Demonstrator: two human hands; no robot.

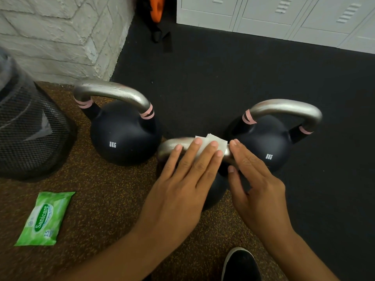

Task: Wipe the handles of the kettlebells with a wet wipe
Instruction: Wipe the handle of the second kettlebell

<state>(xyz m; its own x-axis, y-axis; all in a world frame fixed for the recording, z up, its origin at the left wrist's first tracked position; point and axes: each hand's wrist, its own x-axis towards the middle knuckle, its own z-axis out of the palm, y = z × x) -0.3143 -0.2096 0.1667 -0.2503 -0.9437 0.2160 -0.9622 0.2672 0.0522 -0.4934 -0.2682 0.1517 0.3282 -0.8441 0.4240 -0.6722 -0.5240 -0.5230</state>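
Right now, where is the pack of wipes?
In the head view, the green wipes pack lies on the brown floor at lower left, below the mesh bin, left of the left hand.

Left hand (182, 179) flat on wipe (211, 146)

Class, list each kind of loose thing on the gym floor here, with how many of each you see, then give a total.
Kettlebells: 3 (back left, back right, near one under the hands)
White wipe on the near handle: 1
Green wipe packs: 1
Mesh bins: 1
Total: 6
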